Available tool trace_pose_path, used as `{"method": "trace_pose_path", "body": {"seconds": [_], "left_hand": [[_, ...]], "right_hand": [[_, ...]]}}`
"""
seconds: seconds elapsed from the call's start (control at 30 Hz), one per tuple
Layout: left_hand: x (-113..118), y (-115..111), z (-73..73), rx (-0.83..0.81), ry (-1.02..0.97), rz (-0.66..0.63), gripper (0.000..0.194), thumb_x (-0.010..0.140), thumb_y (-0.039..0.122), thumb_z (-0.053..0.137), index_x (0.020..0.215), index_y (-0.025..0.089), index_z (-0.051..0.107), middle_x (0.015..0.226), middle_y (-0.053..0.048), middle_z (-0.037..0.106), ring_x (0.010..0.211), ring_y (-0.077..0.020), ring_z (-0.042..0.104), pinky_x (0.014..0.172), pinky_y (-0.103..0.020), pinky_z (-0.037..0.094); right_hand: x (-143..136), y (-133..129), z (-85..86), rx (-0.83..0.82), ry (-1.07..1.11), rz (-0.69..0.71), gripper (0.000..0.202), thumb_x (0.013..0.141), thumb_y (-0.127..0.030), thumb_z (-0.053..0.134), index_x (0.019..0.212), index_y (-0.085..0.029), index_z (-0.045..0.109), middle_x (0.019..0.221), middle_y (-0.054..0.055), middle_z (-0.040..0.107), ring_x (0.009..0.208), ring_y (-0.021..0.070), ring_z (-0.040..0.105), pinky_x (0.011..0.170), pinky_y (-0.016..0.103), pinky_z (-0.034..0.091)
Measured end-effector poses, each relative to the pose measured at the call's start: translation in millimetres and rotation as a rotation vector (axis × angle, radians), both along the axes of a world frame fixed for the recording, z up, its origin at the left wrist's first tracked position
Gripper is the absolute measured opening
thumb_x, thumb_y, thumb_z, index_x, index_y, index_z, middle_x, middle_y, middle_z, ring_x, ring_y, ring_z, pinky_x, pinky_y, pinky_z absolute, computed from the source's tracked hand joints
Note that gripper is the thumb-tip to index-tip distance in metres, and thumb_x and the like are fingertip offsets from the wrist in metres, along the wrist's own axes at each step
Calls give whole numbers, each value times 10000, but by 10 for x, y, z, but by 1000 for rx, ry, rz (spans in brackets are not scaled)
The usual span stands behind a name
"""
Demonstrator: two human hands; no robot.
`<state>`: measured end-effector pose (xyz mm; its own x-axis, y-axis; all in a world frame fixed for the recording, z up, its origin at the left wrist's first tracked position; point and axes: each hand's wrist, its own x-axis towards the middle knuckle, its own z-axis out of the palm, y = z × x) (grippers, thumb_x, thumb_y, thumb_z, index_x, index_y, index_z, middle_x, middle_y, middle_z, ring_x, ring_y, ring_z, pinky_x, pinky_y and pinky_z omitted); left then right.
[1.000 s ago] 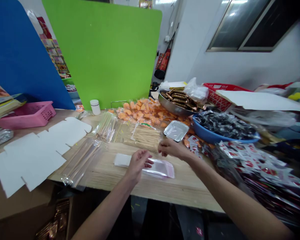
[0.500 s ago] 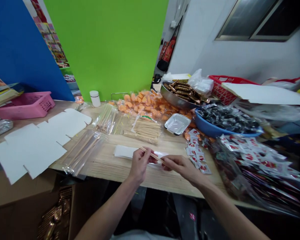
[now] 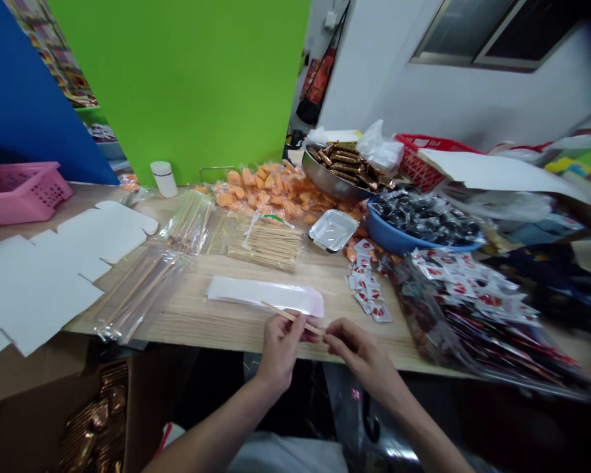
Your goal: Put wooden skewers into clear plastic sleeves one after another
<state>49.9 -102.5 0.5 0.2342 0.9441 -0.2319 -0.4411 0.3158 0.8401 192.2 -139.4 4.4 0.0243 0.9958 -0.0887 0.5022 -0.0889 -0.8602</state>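
Note:
Thin bamboo skewers [image 3: 278,311] lie slantwise in a small bunch between my hands, near the table's front edge. My left hand [image 3: 282,351] is closed round them, thumb on top, and their far ends stick out to the upper left. At their right end, my right hand [image 3: 362,358] pinches with thumb and forefinger. Just beyond the hands a stack of narrow clear plastic sleeves [image 3: 256,292] lies flat. Farther back is an opened bag of skewers [image 3: 270,243]. More bagged skewers [image 3: 140,289] lie to the left.
Orange wrapped pieces [image 3: 270,190] are heaped at the back beside a foil tray [image 3: 333,230]. A metal bowl [image 3: 325,177], a blue basin [image 3: 391,233] and small sachets [image 3: 367,282] stand or lie right. White card sheets [image 3: 44,276] and a pink basket [image 3: 22,194] are left.
My hands have drawn back toward the table's front edge with the skewers, leaving the plastic sleeves more exposed. The camera view has shifted to the right.

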Motion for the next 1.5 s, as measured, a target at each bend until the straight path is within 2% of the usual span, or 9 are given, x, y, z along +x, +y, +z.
{"method": "trace_pose_path", "body": {"seconds": [0.17,0.27,0.37,0.47,0.73,0.97,1.17,1.3,1.5], "left_hand": [[-13,-82,-73,96,228,-111,253,787,380,565,784,130,603,706,-58,640,656,-174,615,650,-313,510],[-42,-75,-73,510,676,-194,193,787,306,555,875,144,613,896,-107,656,872,-240,599,792,-392,483],[-25,-59,-117,968,1075,-288,384,757,306,590,1092,120,563,1227,-181,533,1170,-330,440,990,-495,332],[23,-44,-207,1146,1318,-385,567,779,372,560,1236,54,451,1335,-251,411,1270,-375,320,1041,-540,227],[44,-30,-261,1227,1476,-419,575,800,413,523,1226,31,455,1304,-263,437,1262,-377,338,1067,-540,145],[57,-27,-316,1256,1463,-414,574,825,430,482,1225,18,463,1337,-256,414,1278,-374,318,1067,-545,130],[35,-35,-336,1290,1540,-428,561,844,454,436,1216,36,474,1318,-234,447,1289,-355,305,1064,-549,109],[8,-33,-293,1278,1544,-431,547,834,442,461,1217,52,466,1318,-224,449,1279,-342,315,1058,-560,109],[-5,-21,-249,1236,1462,-424,501,847,427,437,1218,91,459,1329,-193,437,1251,-341,329,1030,-600,149]], "right_hand": [[186,-63,-44,5,-49,-39,276,806,-421,501,647,-195,506,568,-19,467,551,130,440,513,237,345],[468,41,61,49,-241,-94,280,778,-441,508,618,-210,501,549,-5,488,539,144,448,512,252,343],[733,156,176,71,-500,-103,258,761,-425,501,594,-228,492,536,11,519,522,161,466,528,269,350],[878,244,212,47,-645,-52,229,753,-386,493,581,-236,483,538,16,544,523,174,489,536,274,350],[789,485,74,18,-566,44,216,742,-339,496,574,-203,500,521,2,530,513,146,476,503,248,319],[276,743,-21,87,-338,111,198,751,-296,508,595,-177,531,535,0,544,527,134,479,505,236,348],[-34,875,93,157,-291,162,174,785,-268,477,779,-166,617,591,1,580,549,137,517,542,235,377],[232,786,201,157,-384,128,227,774,-305,498,650,-160,622,583,31,603,565,159,529,546,249,369],[869,354,251,54,-711,29,262,766,-360,506,598,-192,615,552,32,612,530,162,533,520,248,349]]}}
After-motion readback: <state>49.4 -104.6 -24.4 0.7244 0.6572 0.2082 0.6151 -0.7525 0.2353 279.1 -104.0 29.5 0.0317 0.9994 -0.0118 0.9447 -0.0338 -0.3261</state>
